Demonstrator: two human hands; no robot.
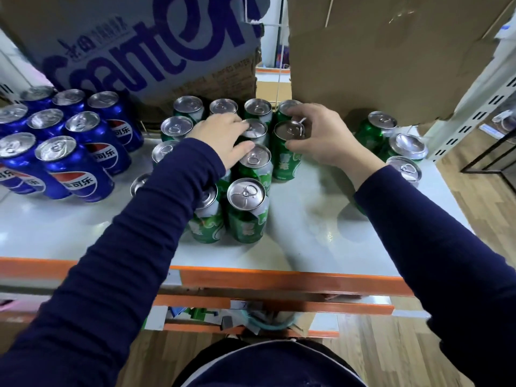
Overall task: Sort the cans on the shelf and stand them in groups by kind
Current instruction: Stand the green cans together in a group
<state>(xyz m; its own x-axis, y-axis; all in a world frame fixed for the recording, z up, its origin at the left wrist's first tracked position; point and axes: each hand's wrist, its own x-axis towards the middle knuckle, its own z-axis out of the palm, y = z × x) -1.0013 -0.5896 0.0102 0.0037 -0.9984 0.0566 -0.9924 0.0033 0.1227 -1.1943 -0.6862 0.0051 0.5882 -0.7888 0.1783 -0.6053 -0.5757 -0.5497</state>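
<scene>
— The trick here?
— Set it flush, I'd say. The right hand point(321, 135) curls its fingers round the rim of a green can point(284, 160) at the right edge of the green group point(245, 216) on the shelf point(307, 227); hold it upright, slide it till it touches its neighbours. The left hand point(220, 141) lies flat on the tops, fingers straight.
— And the can?
— Glossy green, silver lid, pull-tab. Blue cans point(78, 163) stand apart on the left; three more green ones point(407, 148) sit far right.
</scene>
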